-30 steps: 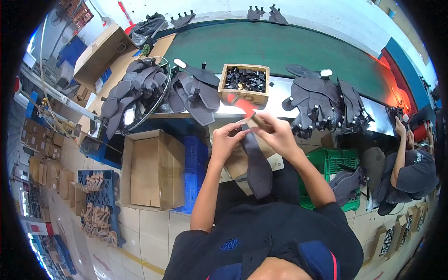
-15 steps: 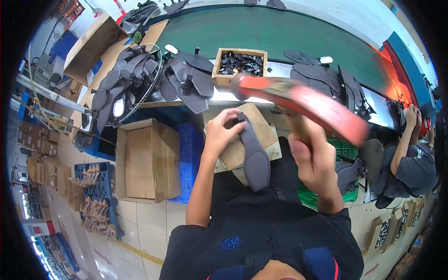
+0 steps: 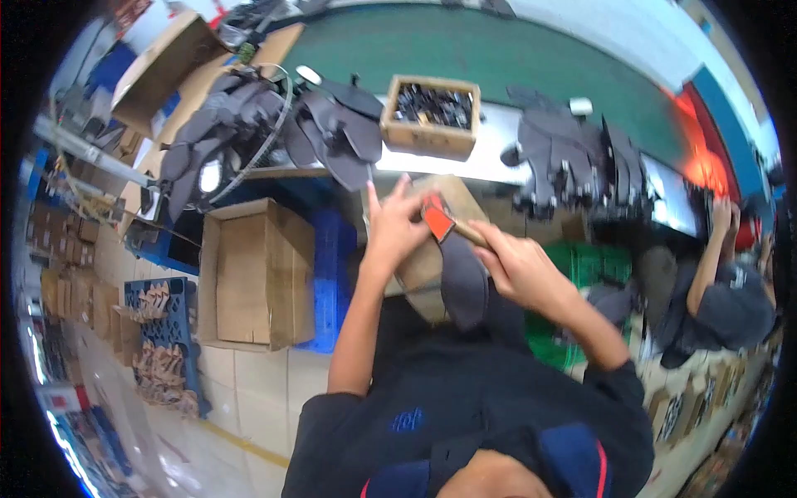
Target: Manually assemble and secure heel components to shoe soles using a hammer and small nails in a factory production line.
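A dark grey shoe sole lies over a tan block in front of me, its wide end toward my body. At its narrow far end, my left hand grips the sole near the thumb, while other fingers point up and away. My right hand is closed round the wooden handle of a hammer. The hammer's red head is down at the sole's narrow end, beside my left thumb and fingers. It hides that end, so I cannot tell what lies under it.
A wooden box of small black parts stands on the bench beyond the block. Piles of grey soles flank it. A cardboard box and blue crate stand left, a green crate right. A co-worker is at far right.
The hammer has come down from its raised position to the sole's narrow end, with my right hand lower and farther left. My left fingers have spread upward a little.
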The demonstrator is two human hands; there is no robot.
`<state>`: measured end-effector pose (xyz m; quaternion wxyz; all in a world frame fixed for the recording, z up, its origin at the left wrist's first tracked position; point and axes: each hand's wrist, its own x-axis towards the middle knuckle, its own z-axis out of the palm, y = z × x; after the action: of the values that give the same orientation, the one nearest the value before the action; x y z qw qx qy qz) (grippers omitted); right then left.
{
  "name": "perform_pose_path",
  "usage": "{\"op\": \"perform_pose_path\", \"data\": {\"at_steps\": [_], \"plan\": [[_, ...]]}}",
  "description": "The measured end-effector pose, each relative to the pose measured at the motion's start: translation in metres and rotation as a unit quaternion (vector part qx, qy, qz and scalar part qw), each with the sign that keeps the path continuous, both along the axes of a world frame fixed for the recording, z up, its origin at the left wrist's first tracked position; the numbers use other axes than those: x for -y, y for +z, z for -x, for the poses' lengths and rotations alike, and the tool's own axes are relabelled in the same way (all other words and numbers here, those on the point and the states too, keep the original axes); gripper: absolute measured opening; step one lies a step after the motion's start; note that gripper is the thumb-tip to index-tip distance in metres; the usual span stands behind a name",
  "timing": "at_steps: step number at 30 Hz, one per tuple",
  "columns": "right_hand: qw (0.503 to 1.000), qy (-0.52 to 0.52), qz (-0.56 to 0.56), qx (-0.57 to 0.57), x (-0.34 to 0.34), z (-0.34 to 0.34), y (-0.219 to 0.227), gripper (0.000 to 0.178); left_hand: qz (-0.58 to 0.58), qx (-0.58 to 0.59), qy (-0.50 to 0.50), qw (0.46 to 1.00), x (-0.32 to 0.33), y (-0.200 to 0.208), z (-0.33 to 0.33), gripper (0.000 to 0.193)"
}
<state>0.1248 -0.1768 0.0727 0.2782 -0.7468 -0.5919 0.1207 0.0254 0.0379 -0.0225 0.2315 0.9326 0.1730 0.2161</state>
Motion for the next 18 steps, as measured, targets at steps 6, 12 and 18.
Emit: {"op": "perform_pose_path", "data": {"at_steps": [6,12,18], "plan": [[0.985,-0.080,-0.128,-0.086,-0.002,-0.023,0.007,0.036,0.350,0.114,-0.210,0.906,0.021,0.009,0.029,0.024],[0.994,0.022,-0.049,0.096,-0.027,-0.048,-0.060,0.047,0.539,0.083,-0.142,0.826,0.060,0.069,0.069,0.020],[0.991,0.039,-0.041,0.124,-0.023,-0.045,-0.061,0.040,0.639,0.041,-0.185,0.745,0.080,0.080,0.066,0.026]]}}
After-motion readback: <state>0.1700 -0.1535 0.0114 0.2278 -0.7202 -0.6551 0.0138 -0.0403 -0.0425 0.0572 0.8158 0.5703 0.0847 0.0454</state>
